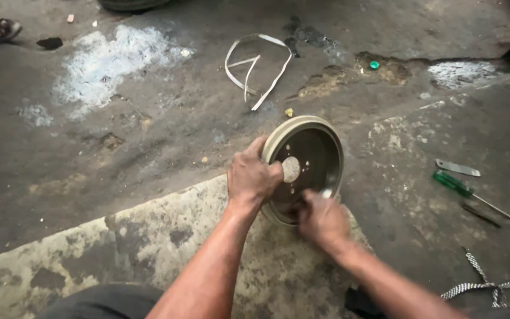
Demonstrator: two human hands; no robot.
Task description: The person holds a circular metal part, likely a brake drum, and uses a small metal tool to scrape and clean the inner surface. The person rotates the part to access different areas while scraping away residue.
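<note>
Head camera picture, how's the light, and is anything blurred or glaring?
Head view: soft, even daylight, no hard shadows; the right hand is smeared by motion blur at the drum; the left hand on the drum's rim is sharper; a faint sheen on the rim, no strong glare; the screwdriver and floor look slightly soft throughout.

Green-handled screwdriver (457, 185), checkered strap (491, 283)

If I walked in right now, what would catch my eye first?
First, the round metal drum standing on edge mid-floor, gripped at its rim by the left hand while the right hand works at its lower inside. Next, a green-handled screwdriver lying to the right, and a looped white strap on the stained concrete floor beyond.
</note>
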